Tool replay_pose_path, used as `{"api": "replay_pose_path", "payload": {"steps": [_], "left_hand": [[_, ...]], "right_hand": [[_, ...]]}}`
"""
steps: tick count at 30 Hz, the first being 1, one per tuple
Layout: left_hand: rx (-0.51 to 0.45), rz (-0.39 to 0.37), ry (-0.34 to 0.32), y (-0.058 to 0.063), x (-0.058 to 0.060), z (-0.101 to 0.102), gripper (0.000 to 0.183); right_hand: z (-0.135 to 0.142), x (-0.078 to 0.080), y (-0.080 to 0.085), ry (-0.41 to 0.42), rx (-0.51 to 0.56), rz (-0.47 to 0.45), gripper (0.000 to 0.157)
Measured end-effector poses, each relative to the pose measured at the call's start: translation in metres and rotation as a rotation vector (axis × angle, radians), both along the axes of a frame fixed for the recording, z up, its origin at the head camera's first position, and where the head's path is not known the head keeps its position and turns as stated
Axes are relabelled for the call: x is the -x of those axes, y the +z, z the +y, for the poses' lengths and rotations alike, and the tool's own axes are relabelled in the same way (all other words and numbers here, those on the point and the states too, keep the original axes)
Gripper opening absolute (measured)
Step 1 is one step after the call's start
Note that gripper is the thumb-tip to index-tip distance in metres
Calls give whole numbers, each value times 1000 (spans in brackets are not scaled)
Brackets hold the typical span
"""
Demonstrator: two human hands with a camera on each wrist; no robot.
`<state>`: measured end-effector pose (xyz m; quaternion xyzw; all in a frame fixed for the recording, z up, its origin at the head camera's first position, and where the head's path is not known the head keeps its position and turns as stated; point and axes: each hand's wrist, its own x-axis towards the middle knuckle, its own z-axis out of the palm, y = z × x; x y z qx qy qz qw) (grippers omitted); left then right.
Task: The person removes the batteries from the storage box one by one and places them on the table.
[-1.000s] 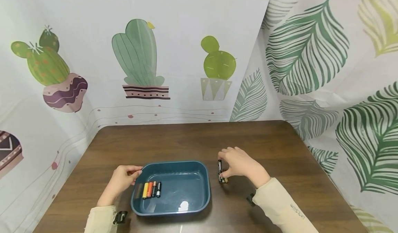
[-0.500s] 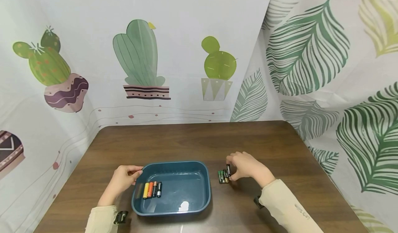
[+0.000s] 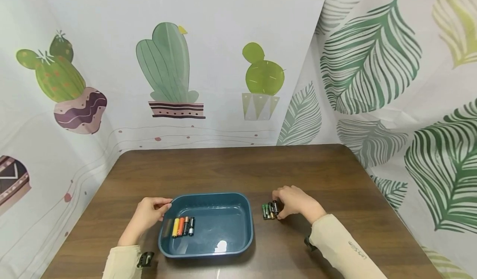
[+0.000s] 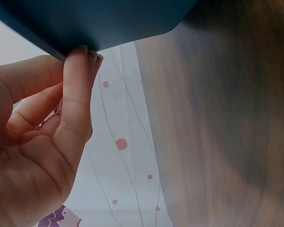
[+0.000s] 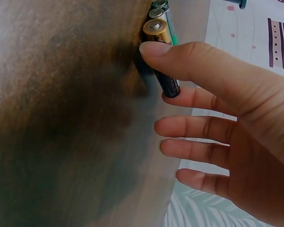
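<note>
At the left, the left hand pinches the far left corner of the blue tray between thumb and fingers. Inside, along its left side, four batteries lie in a row, long axes running near to far. Right of the tray, on the table, stands a second row of batteries, lying parallel; the gold-capped battery points its button end towards the person. At that row's right end, the right hand pinches a dark battery lengthwise, thumb at the near end, index finger at the far; the other fingers are spread apart. It should handle as stiff, light, smooth and ready to roll; gripping both ends suits it.
</note>
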<state>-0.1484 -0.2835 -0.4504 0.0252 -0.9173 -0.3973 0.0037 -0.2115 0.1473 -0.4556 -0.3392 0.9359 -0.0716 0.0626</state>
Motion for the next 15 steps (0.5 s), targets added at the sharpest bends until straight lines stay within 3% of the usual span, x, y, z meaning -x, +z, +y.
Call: {"api": "replay_pose_path", "payload": {"steps": [15], "left_hand": [[-3, 22, -18, -3, 1, -2, 18]], "right_hand": [[-2, 1, -4, 11, -10, -9, 42]]}}
